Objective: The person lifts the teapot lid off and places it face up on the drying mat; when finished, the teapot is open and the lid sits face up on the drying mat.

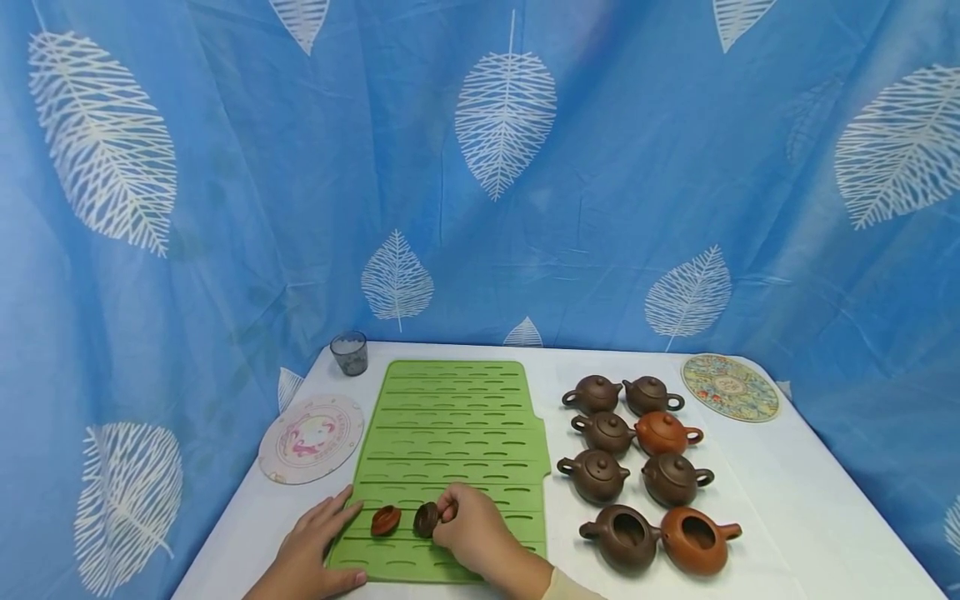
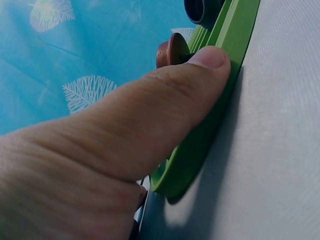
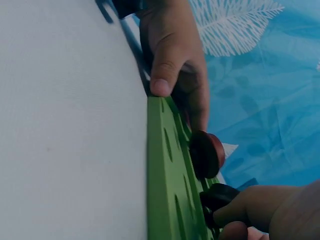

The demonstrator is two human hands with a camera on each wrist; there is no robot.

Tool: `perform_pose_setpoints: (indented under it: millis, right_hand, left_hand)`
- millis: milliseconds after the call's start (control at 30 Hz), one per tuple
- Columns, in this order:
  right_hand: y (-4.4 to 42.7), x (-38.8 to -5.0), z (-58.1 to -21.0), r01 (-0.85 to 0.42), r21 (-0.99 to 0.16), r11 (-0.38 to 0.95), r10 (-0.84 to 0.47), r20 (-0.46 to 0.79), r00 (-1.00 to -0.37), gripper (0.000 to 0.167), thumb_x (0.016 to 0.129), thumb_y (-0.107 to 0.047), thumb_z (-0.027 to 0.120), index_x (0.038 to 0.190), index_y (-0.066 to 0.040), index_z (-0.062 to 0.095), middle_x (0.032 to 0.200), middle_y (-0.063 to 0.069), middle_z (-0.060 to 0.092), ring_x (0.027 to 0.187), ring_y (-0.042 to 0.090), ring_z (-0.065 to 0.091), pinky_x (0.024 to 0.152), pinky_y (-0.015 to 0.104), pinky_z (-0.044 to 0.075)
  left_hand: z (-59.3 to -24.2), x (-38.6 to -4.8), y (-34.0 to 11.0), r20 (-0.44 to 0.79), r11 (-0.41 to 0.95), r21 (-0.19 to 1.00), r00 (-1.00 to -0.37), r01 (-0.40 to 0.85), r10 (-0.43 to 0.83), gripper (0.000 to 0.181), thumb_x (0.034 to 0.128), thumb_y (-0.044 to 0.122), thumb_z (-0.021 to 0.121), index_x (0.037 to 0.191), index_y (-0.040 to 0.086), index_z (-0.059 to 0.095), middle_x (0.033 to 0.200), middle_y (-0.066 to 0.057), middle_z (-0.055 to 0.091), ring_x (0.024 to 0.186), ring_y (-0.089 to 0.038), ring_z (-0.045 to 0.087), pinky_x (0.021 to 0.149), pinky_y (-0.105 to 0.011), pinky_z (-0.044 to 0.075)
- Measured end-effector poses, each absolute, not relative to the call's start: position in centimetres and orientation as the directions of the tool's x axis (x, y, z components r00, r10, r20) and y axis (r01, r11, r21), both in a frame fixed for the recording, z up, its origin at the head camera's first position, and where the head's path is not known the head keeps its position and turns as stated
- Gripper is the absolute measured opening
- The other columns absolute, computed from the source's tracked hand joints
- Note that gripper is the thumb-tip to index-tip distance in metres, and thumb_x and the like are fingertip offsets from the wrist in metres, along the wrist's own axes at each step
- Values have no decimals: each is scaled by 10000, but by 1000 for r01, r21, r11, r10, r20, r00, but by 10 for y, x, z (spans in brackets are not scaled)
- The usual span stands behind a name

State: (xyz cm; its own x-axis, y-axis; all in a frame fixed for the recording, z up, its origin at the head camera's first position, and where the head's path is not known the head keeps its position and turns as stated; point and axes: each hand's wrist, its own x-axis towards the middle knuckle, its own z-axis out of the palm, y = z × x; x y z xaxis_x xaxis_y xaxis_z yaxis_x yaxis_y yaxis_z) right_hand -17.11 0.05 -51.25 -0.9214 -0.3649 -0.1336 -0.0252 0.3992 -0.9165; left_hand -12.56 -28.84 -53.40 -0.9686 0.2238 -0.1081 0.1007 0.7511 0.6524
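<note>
On the lower part of the green ridged mat [image 1: 457, 446] lies a reddish-brown lid [image 1: 386, 521], tilted. Just right of it, my right hand [image 1: 480, 527] pinches a dark brown lid [image 1: 426, 519] low over the mat. The right wrist view shows those fingers on the dark lid [image 3: 220, 196], close to the reddish one [image 3: 214, 154]. My left hand [image 1: 311, 546] rests at the mat's lower left corner, fingers spread and thumb on the near edge; in the left wrist view the thumb lies across the green rim [image 2: 200, 145].
Right of the mat stand several dark brown and reddish teapots [image 1: 597, 477]; the nearest two, one dark [image 1: 626, 560] and one reddish [image 1: 708, 557], are lidless. A patterned disc [image 1: 731, 387] lies back right, a pink-white disc [image 1: 312, 438] left, a glass [image 1: 350, 354] back left.
</note>
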Motion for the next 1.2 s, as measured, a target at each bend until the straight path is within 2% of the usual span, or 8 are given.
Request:
perform_pose_setpoints:
  millis: [333, 567, 833, 1000, 1200]
  right_hand:
    - [15, -171, -506, -4, -927, 375, -368, -145, -919, 297, 766, 49, 734, 1015, -101, 671, 854, 32, 586, 716, 165, 495, 515, 230, 409]
    - [35, -174, -494, -50, -911, 408, -368, -115, -923, 265, 841, -51, 778, 1084, -91, 680, 962, 36, 603, 762, 174, 528, 562, 252, 457]
    - [65, -181, -474, -109, -896, 431, -343, -51, -938, 247, 892, -97, 769, 1123, -76, 685, 1087, 105, 643, 782, 162, 579, 585, 262, 497]
    - [90, -189, -467, -85, -887, 453, -250, -35, -968, 249, 912, -105, 773, 1142, -72, 686, 1119, 127, 653, 729, 162, 580, 560, 268, 499]
    - [121, -200, -464, -23, -855, 518, -30, 9, -1000, 242, 904, -94, 782, 1134, -92, 708, 1083, 81, 679, 723, 146, 578, 572, 274, 491]
  left_hand:
    - [-530, -127, -287, -125, 761, 643, -969, 83, 211, 972, 769, 535, 893, 1545, 78, 527, 1686, -214, 328, 1469, -601, 304, 1042, -857, 337]
    - [-530, -127, -289, -133, 764, 639, -967, 84, 218, 956, 783, 497, 901, 1550, 74, 518, 1680, -225, 331, 1468, -606, 304, 1056, -832, 349]
    - [-532, -127, -289, -127, 769, 633, -968, 89, 217, 972, 773, 508, 904, 1549, 69, 518, 1674, -227, 342, 1462, -603, 316, 1053, -834, 352]
    - [-535, -129, -290, -161, 753, 656, -964, 55, 211, 974, 774, 506, 901, 1557, 76, 510, 1687, -222, 320, 1475, -613, 286, 1070, -830, 333]
    - [-539, -130, -292, -153, 756, 651, -963, 71, 222, 966, 792, 517, 886, 1558, 67, 505, 1680, -238, 321, 1465, -627, 286, 1058, -835, 341]
